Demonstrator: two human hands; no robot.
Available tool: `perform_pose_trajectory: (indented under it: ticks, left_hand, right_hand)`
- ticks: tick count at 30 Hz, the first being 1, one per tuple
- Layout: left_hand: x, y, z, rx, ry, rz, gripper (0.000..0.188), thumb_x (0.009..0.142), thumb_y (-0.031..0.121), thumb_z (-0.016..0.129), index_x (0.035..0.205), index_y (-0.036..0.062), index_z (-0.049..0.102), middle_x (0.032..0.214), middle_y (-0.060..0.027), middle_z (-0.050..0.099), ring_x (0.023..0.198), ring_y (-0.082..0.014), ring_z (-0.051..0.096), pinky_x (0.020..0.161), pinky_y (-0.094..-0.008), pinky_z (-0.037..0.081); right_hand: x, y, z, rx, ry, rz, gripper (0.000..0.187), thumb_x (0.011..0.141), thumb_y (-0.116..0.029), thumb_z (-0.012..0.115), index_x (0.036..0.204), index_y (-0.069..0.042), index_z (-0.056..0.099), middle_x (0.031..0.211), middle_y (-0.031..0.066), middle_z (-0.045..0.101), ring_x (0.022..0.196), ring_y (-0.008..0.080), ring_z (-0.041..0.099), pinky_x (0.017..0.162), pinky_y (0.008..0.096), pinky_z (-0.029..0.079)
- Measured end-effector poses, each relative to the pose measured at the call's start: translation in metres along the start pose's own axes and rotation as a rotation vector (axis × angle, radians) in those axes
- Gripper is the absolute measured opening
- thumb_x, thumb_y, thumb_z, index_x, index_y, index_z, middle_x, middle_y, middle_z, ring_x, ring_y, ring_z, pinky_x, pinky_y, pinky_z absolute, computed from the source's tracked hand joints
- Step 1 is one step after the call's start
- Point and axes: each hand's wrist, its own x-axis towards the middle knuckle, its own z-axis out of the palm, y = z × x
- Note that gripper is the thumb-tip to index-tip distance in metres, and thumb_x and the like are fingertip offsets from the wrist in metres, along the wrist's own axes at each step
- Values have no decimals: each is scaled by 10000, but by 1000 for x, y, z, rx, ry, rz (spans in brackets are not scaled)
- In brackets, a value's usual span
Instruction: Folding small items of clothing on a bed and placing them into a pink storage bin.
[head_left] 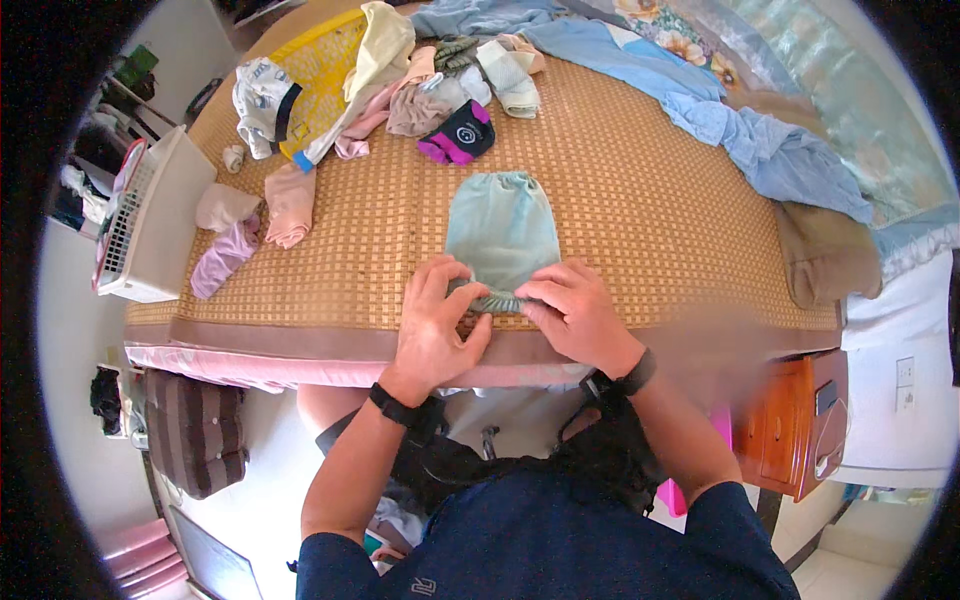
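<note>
On the woven mat in front of me lies a pale green cloth piece (503, 230) with gathered, elastic-looking ends, its kind not certain. It lies flat, long side pointing away from me. My left hand (440, 322) has its bent fingers on the near left corner, thumb tucked low beside the edge. At the near right corner my right hand (575, 312) pinches the gathered edge between thumb and fingers. A dark band is on each wrist. Just beyond the cloth sits a black and magenta item (460, 135), perhaps a sock or small pouch.
A yellow basket (318, 45) at the far left has clothes spilling over it. Folded peach (290, 205) and lilac (226, 257) cloths lie left, beside a white basket (160, 230). Blue clothing (790, 160) is heaped right. A wooden cabinet (785, 425) stands at the lower right.
</note>
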Motion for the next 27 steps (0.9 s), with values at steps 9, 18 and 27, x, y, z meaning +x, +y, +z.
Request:
perform_pose_trajectory:
  ticks: [9,18,27]
  left_hand:
    - [1,-8,-4,130,-74,63,228,900,106,843,1109,56,764,1126,-118,690,1125,-357,651,1020,-499,496]
    - [12,-20,8,81,-11,-78,139,957,135,822,1046,54,753,1050,-114,714,1019,-355,671,908,-484,509]
    - [13,-26,22,133,81,-176,139,916,153,854,1014,76,793,1033,-87,729,987,-338,693,875,-479,511]
  right_hand:
    - [5,3,-1,13,-48,2,186,963,-205,801,1114,-98,782,1067,92,760,1032,343,702,920,476,549]
    - [13,13,15,60,15,135,125,1014,-179,754,1061,-63,744,1003,130,758,953,372,710,810,504,562]
    - [21,8,21,-19,109,277,127,969,-176,800,1055,-112,734,993,100,738,966,356,710,814,486,575]
